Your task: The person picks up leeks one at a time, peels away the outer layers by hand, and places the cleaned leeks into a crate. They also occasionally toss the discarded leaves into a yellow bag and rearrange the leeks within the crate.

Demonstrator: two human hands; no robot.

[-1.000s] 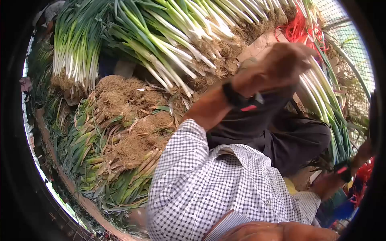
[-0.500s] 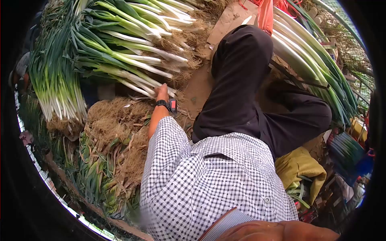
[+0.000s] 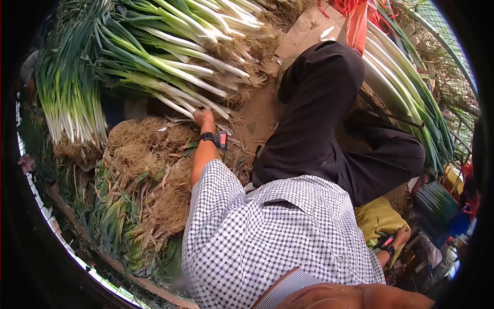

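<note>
At the lower edge of a pile of leeks (image 3: 175, 64), my left hand (image 3: 205, 118) is closed round the white root end of a leek (image 3: 177, 107), with a dark band and small device on the wrist. The leek's green top lies away to the upper left among the others. Far to the right, my right hand (image 3: 401, 236) has its fingers curled beside a yellow cloth (image 3: 378, 217). What it grips, if anything, is too small to make out.
A bundle of leeks (image 3: 77, 103) hangs roots-down at left. Below lies a heap of trimmed roots (image 3: 146, 147) and leaves. More long leeks (image 3: 399, 72) rest on a dark frame at right, near a red plastic bag (image 3: 356, 28) and cardboard (image 3: 303, 33).
My right hand has come into view beside the yellow cloth. The left hand stays on the leek's root end, while the whole view has shifted slightly.
</note>
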